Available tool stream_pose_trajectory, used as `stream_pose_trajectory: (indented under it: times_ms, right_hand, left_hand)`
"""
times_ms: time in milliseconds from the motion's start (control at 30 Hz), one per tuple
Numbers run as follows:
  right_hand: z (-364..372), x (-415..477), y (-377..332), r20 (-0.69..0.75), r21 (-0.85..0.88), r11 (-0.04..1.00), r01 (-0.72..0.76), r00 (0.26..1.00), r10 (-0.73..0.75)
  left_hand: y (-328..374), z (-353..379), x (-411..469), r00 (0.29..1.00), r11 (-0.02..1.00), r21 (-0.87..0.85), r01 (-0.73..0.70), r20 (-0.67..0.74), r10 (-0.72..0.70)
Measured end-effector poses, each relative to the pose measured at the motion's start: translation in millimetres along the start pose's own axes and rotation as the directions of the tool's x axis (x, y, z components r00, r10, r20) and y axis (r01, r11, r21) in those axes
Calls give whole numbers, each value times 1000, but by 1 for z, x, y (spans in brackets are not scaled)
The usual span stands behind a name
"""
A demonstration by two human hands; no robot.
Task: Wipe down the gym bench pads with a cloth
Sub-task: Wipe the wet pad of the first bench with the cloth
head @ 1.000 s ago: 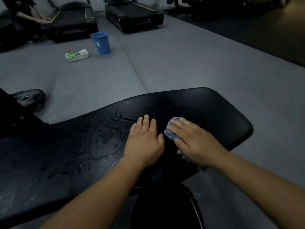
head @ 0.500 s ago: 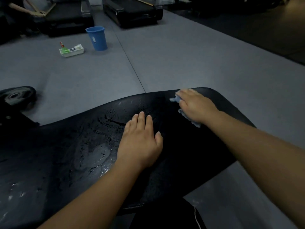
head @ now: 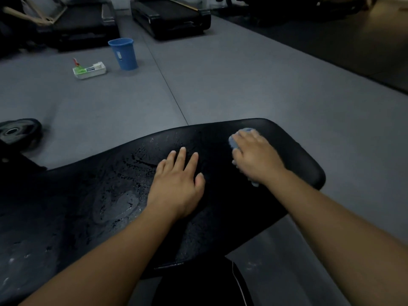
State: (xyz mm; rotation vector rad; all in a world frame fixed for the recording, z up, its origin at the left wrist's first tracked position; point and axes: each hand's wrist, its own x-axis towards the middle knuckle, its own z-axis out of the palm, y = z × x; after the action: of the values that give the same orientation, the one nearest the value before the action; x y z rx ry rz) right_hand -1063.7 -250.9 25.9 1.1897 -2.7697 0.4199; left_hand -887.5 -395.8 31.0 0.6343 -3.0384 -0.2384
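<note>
A black gym bench pad (head: 293,164) stretches across the lower half of the head view, with wet streaks and droplets on its left and middle parts. My left hand (head: 176,184) lies flat on the pad's middle, fingers straight and slightly spread. My right hand (head: 256,157) presses a light blue cloth (head: 235,140) onto the pad near its far right end. Most of the cloth is hidden under the hand; a corner shows by the wrist.
On the grey floor beyond the bench stand a blue bucket (head: 123,54) and a white tray (head: 89,70) with cleaning items. A weight plate (head: 16,131) lies at the left. Treadmills (head: 170,16) line the back, and another person's arm (head: 24,15) shows top left.
My right hand slid the cloth from beside my left hand to the pad's far edge, then toward its right end. My left hand has stayed flat on the pad.
</note>
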Motion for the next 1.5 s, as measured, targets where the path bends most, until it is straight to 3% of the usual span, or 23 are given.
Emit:
stream_pose_trajectory:
  times_ms: [67,133,167,233,300,333,467,500,633,667,733,833,900,967,1033,1133,1233,1400,1500]
  right_hand:
    - [-6,-46,-22,53,60,980,190,980,-193]
    - [-20,-87,-13,90,113,951,287,950,-298]
    - [-24,-90,5,86,97,962,256,961,-264]
    - [-29,-74,46,33,37,999,23,999,-24]
    - [-27,-52,53,-18,-40,987,-157,988,156]
    - [-23,-51,42,-34,-54,984,-173,985,171]
    - [-23,-97,26,30,38,990,132,991,-134]
    - [-26,-97,43,45,38,990,139,989,-141]
    - [-31,-25,74,42,-55,981,-187,981,189]
    - [-28,-8,62,54,-128,972,-199,977,207]
    - [-23,4,39,55,-160,982,-102,992,112]
    - [-22,-21,46,56,14,990,139,989,-139]
    - [-23,-5,66,58,57,996,64,996,-67]
    - [-17,34,71,52,47,990,-129,991,127]
    - [-4,66,53,49,-32,984,-174,983,175]
    - [1,56,30,86,-9,999,43,995,-42]
    - [-12,13,54,79,27,969,245,966,-247]
    - [-11,24,88,57,42,991,-130,990,128]
    - [-12,27,71,45,41,989,-142,989,140]
  left_hand:
    - [1,-2,0,1000,1000,15,-9,11,9]
    - [1,-3,-2,999,1000,31,5,32,-6]
    - [2,-5,-2,999,999,35,21,50,-22]
    - [19,-7,3,997,999,24,26,77,-28]
    - [50,-6,11,995,999,-22,-43,91,45]
    - [66,-4,13,991,996,-48,-78,103,83]
    - [94,11,10,995,995,-54,-79,59,82]
    - [94,13,11,995,996,-35,-81,53,82]
    - [88,12,35,982,989,16,-146,127,143]
    - [84,8,48,979,987,29,-161,135,156]
    - [74,5,65,982,988,41,-151,117,145]
    - [69,10,69,985,986,42,-160,69,156]
    - [68,13,69,985,985,47,-168,51,165]
    - [69,14,71,984,984,42,-170,57,168]
    - [69,13,72,984,985,39,-170,54,168]
    - [69,14,70,984,985,29,-172,53,170]
    - [68,13,72,985,985,39,-166,55,164]
    - [68,15,73,986,986,37,-160,47,158]
    - [67,15,72,987,987,33,-157,50,155]
